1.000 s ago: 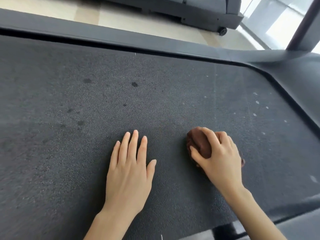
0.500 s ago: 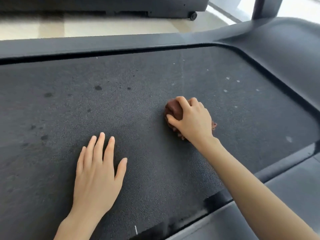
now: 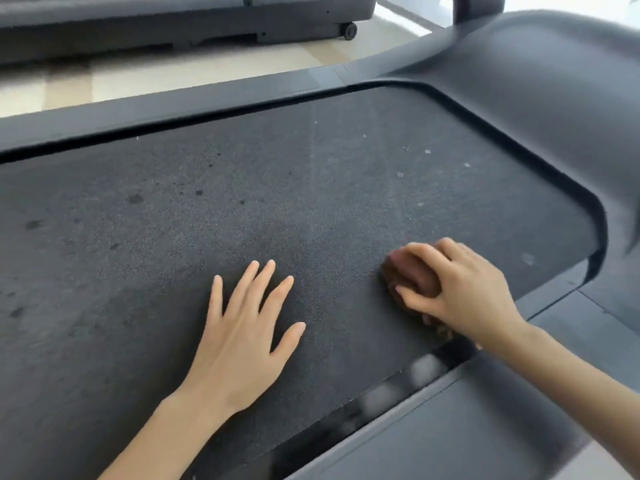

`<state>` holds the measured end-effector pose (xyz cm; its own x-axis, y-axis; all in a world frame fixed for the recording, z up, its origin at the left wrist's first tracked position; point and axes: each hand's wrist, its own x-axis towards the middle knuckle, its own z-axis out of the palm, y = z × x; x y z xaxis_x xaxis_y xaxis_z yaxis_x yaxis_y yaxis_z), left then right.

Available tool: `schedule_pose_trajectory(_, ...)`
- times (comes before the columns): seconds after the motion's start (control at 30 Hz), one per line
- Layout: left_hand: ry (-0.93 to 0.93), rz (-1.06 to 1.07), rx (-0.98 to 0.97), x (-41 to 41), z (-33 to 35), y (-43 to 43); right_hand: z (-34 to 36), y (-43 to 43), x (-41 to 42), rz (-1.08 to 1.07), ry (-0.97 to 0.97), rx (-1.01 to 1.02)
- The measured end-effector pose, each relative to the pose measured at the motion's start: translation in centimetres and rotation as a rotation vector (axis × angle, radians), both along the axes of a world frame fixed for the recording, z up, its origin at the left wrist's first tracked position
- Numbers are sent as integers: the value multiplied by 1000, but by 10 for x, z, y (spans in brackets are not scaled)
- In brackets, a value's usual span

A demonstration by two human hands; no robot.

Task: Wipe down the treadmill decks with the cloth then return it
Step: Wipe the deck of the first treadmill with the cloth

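The dark grey treadmill deck (image 3: 277,209) fills most of the view, with dark spots on its left part and pale specks toward the right. My right hand (image 3: 464,289) grips a bunched brown cloth (image 3: 412,275) and presses it on the deck near the near-right edge. The fingers and thumb curl round the cloth, which hides most of it. My left hand (image 3: 246,327) lies flat on the deck with fingers spread, a hand's width left of the cloth.
A grey side rail (image 3: 485,420) runs along the near edge, another rail (image 3: 173,109) along the far edge. The curved motor cover (image 3: 554,98) rises at the right. A second treadmill (image 3: 173,26) stands on the pale floor beyond.
My right hand has drawn the cloth back toward the near-right edge of the deck. The left hand stays flat, fingers now spread wider. The view has shifted right.
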<state>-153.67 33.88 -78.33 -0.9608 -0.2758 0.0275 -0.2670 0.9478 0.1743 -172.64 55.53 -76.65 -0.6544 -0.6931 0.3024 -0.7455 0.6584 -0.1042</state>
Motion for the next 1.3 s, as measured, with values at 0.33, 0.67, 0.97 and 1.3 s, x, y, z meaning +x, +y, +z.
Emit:
schedule_pose_trajectory(0.33, -3, -177, -19, -99, -4, 33, -2, 9, -41, -352, 4, -37)
schedule_pose_trajectory(0.67, 52, -167, -12, -103, -9, 38, 4, 97, -119, -556, -93, -72)
schedule_pose_trajectory(0.97, 69, -167, -16, -103, -11, 38, -4, 41, -33, -394, -26, -81)
schedule_pose_trajectory(1.3, 84, -182, -3, -102, -10, 36, 6, 88, -84, -504, -88, -40)
